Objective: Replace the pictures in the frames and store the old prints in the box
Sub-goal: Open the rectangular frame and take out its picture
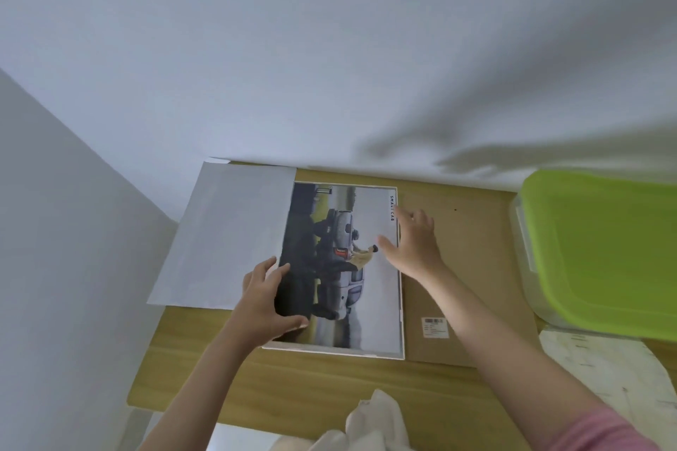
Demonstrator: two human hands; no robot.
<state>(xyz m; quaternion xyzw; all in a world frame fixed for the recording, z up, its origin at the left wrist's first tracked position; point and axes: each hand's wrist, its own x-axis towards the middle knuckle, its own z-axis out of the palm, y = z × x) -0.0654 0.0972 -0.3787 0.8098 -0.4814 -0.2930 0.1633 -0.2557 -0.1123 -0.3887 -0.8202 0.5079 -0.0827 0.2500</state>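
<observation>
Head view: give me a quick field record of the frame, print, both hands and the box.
frame: thin white picture frame flat on wooden table
print: car photo print lying inside the frame
left hand: left hand grips the print's left edge, thumb on top
right hand: right hand open, fingers spread over the frame's right edge
backing: brown cardboard sheet right of frame
box: clear plastic box with green lid, lid on

- worktop [293,384]: matt wood grain
- print [340,267]: smooth paper, slight sheen
- backing board [472,267]: matt brown cardboard
- box lid [604,249]: smooth green plastic
</observation>
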